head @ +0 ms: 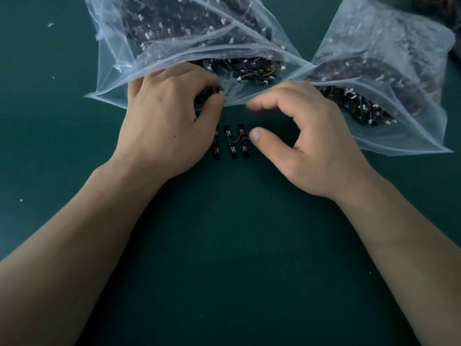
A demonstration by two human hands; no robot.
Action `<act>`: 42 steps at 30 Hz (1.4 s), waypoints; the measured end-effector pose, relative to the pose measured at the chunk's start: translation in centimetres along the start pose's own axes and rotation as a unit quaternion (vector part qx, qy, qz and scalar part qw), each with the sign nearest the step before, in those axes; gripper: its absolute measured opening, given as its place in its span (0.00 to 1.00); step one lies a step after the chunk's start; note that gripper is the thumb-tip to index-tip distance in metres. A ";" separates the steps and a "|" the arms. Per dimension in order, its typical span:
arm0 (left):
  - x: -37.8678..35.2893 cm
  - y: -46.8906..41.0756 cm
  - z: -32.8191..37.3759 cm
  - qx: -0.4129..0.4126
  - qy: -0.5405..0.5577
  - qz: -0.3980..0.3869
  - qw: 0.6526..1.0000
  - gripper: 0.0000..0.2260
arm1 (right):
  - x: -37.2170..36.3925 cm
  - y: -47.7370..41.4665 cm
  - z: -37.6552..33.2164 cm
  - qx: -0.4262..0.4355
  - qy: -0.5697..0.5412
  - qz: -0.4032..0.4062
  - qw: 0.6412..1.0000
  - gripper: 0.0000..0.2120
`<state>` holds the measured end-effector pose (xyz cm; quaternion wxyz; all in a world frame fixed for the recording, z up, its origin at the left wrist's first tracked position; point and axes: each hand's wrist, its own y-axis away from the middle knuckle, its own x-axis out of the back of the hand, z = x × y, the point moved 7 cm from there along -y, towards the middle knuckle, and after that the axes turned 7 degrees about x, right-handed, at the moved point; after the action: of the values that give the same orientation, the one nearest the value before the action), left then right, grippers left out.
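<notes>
1. three black strips [230, 141] lie side by side at frame centre on the table [237, 245], long axes running top-to-bottom.
2. left hand [164, 116] is clenched round dark parts [216, 92] at the bag [112, 78] mouth.
3. right hand [306, 138] is loose and curved, grasping nothing; its thumb tip touches the rightmost strip.

Dim, even light; soft shadows on mat [224, 245]; pale glare on plastic bags [374, 46]; right hand [316, 146] fingertips [254, 105] motion-blurred.

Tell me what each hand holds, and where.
The left hand grips dark parts at the bag mouth, the hold hidden by fingers. The right hand holds nothing; its thumb touches the rightmost circuit strip.
</notes>
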<state>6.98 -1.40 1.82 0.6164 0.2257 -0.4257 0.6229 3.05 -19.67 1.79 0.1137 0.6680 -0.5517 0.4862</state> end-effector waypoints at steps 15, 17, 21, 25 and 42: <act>2.0 1.0 2.1 -0.064 0.201 0.061 0.976 0.06 | 0.7 0.0 0.0 0.001 -0.019 0.062 0.998 0.19; 1.7 1.1 2.6 -0.087 0.207 0.045 0.973 0.06 | 0.9 0.1 -0.1 0.016 -0.027 0.075 0.997 0.24; 1.2 1.4 3.2 -0.131 0.213 0.013 0.968 0.06 | 1.1 0.0 -0.6 0.053 -0.040 0.092 0.994 0.22; 1.0 1.7 3.5 -0.159 0.218 0.007 0.963 0.05 | 1.0 0.1 -0.9 0.053 -0.045 0.126 0.990 0.13; 2.0 0.4 0.9 -0.042 0.369 0.067 0.926 0.05 | 2.2 0.3 0.8 -0.050 -0.108 0.226 0.967 0.03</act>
<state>6.06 -0.90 3.78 0.6955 -0.0753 -0.2082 0.6836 3.06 -21.71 2.95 -0.0262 0.5675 -0.7212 0.3963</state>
